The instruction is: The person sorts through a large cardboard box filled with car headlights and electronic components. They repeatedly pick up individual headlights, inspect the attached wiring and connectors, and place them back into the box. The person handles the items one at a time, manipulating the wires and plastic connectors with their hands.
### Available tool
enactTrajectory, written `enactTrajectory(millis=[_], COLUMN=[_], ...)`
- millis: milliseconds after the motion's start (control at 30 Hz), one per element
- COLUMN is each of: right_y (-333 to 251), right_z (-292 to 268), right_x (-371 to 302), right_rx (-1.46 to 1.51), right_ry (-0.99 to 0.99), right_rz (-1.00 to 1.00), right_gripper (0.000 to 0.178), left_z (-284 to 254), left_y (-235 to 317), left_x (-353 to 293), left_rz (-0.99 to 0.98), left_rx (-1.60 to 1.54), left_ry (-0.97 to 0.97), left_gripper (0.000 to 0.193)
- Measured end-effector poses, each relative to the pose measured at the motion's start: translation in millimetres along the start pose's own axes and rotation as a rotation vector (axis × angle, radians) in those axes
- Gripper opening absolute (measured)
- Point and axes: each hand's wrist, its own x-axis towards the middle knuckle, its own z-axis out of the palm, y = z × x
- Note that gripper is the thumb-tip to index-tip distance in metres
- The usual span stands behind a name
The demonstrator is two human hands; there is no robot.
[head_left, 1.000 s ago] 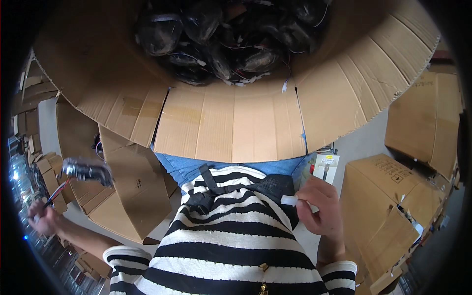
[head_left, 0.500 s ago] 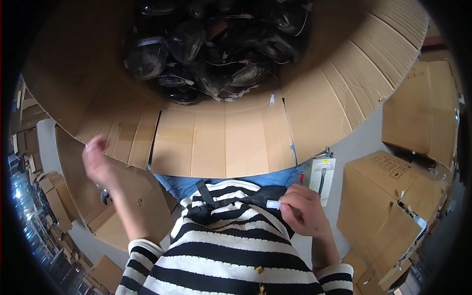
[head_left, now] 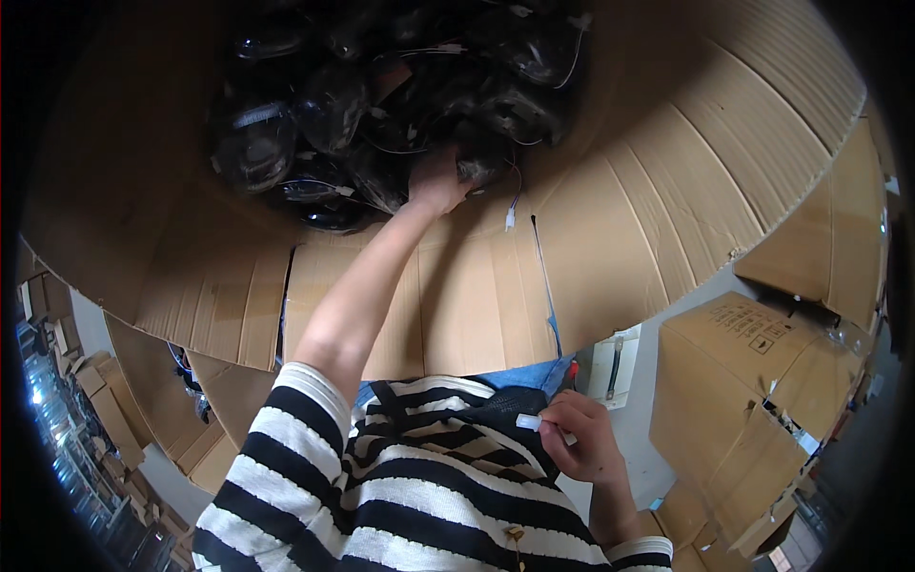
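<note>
Inside the big cardboard box, my left hand (head_left: 438, 183) reaches down among several dark, glossy rounded parts (head_left: 331, 107) wrapped in clear plastic, with thin wires and small white connectors. It touches one such wrapped part (head_left: 484, 164) near the box's closest wall; shadow and the part hide its fingertips, so its grip cannot be made out. Close to my body on the right, my right hand (head_left: 583, 437) is closed in a pinch on a small white plastic piece (head_left: 529, 421), which points leftward. A loose white connector (head_left: 510, 219) hangs on its wire against the inner wall.
The cardboard box (head_left: 658, 205) surrounds the parts, its slit front flap (head_left: 467, 310) lying toward me. Closed cartons (head_left: 743, 381) stand on the right, an opened carton (head_left: 224, 381) on the left. Beyond the flap, a pale case (head_left: 613, 367) with a black handle sits on the floor.
My left hand has swung from outside the box's left edge into the box, onto the wrapped parts. My right hand keeps the white piece and has shifted slightly down.
</note>
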Motion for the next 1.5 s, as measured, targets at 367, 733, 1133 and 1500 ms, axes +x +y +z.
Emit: enactTrajectory(millis=[367, 733, 1133, 1500], right_y=[0.8, -5.0, 1.5, -16.6], right_z=[-2.7, 10.9, 9.6, 7.8], right_x=[19.2, 11.3, 14.4, 4.3], right_rx=[-0.076, -0.075, -0.025, -0.028], right_ry=[0.005, -0.022, 0.056, -0.010], right_rz=[-0.001, -0.047, -0.064, -0.103], right_gripper=[0.008, 0.010, 0.010, 0.011], left_z=[-70.9, -57.2, -19.8, -122.9], left_y=[45.7, -14.0, 11.5, 37.6], left_x=[-164.5, -105.4, -44.1, -111.8], left_rz=[0.338, 0.049, 0.425, 0.342], left_rx=[-0.056, -0.530, 0.407, -0.331], left_ry=[-0.359, -0.343, -0.644, -0.050], left_gripper=[0.017, 0.043, 0.031, 0.009])
